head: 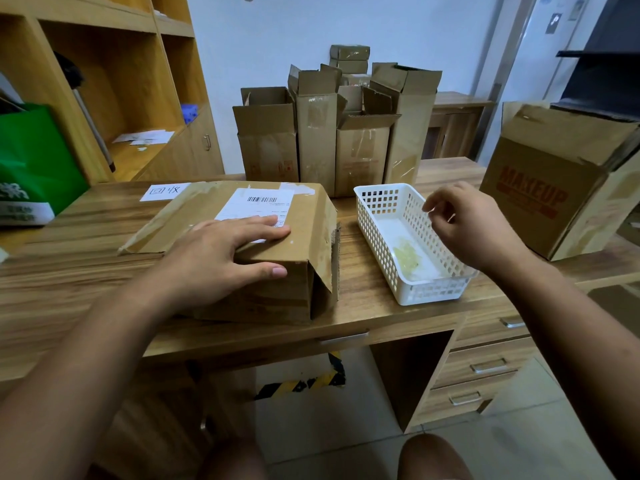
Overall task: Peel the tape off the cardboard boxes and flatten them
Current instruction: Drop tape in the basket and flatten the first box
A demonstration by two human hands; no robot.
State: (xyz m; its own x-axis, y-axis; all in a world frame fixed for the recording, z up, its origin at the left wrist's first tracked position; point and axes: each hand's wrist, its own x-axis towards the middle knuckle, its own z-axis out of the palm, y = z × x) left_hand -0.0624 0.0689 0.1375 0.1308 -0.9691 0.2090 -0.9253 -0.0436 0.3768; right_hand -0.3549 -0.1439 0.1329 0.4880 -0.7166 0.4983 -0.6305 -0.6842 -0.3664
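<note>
The left hand's (214,252) fingers (258,226) lie straight and spread, pressing flat on top of the cardboard box (311,237), thumb on its front face. The right hand's (476,225) fingers (439,202) curl above the white basket (433,293); whether they pinch anything cannot be told. The box lies on the surface (363,308) just left of the basket. Crumpled tape (407,258) lies inside the basket. Opened boxes (360,154) stand behind it.

Can't read the fine print on the shipping label (256,206), it's too small, and my left hand (214,258) covers its near corner. Can't tell if my right hand (474,226) pinches anything, the fingertips (429,204) are blurry. The green bag (31,161) and MAKEUP box (554,188) are cut off by the edges.
</note>
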